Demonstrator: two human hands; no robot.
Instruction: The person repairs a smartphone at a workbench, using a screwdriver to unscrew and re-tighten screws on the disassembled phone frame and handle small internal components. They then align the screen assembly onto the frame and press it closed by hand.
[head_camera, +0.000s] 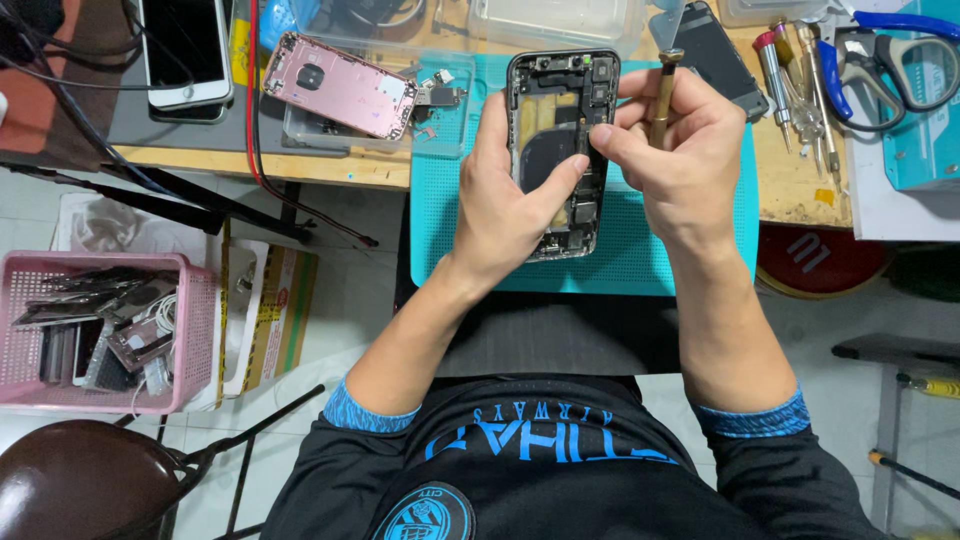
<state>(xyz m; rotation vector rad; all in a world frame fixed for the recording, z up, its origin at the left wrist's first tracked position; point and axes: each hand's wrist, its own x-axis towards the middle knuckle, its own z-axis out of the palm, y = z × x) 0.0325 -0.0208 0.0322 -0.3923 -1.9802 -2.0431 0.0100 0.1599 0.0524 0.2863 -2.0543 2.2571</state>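
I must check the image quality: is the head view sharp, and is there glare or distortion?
Head view: even, bright light; the hands, left and right, and the open phone are sharp, without motion blur; mild glare on the white phone; wide-angle bending shows along the bench edge.

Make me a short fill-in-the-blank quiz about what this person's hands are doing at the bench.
1. The left hand holds an opened ____ with its insides showing.
2. The right hand grips a brass-coloured ____ upright.
3. Both hands work above a ____-coloured mat.
4. On the floor to the person's left stands a ____ basket full of phone parts.

Missing words: phone; screwdriver; teal; pink
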